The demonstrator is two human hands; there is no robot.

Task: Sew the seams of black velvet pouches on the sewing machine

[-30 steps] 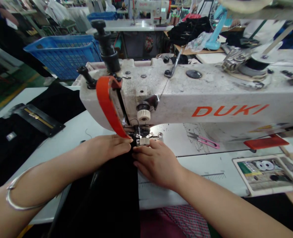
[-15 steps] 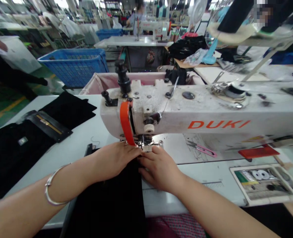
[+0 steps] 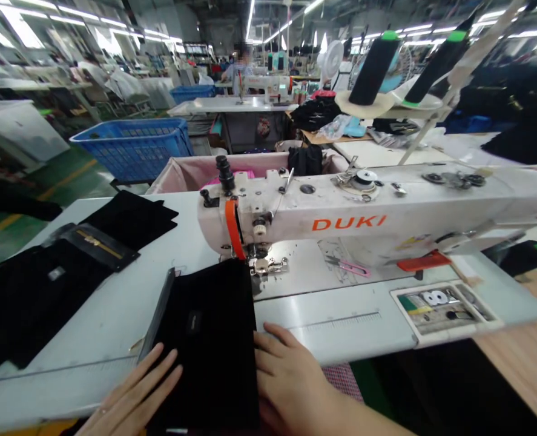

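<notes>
A black fabric panel [image 3: 214, 357] with a small dark label lies on the sewing machine table, its far edge beside the presser foot [image 3: 263, 265]. My left hand [image 3: 136, 393] rests on the panel's near left part, fingers stretched out. At its right edge is my right hand [image 3: 290, 375], fingers extended against the edge; its thumb is hidden. A dark strip [image 3: 159, 312] runs along the panel's left side. Above stands the white sewing machine [image 3: 295, 221] with an orange guard [image 3: 234, 229].
More black pieces with a zipped strip [image 3: 100, 242] lie on the left. Pink-handled thread snips [image 3: 347, 266] rest under the machine arm. A parts tray [image 3: 445, 312] sits at the right. Behind are a pink fabric bin [image 3: 181, 172], a blue basket [image 3: 132, 145] and thread cones [image 3: 375, 69].
Both hands have drawn back from the presser foot toward me, the left opening flat on the panel. More of the panel and its label now show. The view has tilted up.
</notes>
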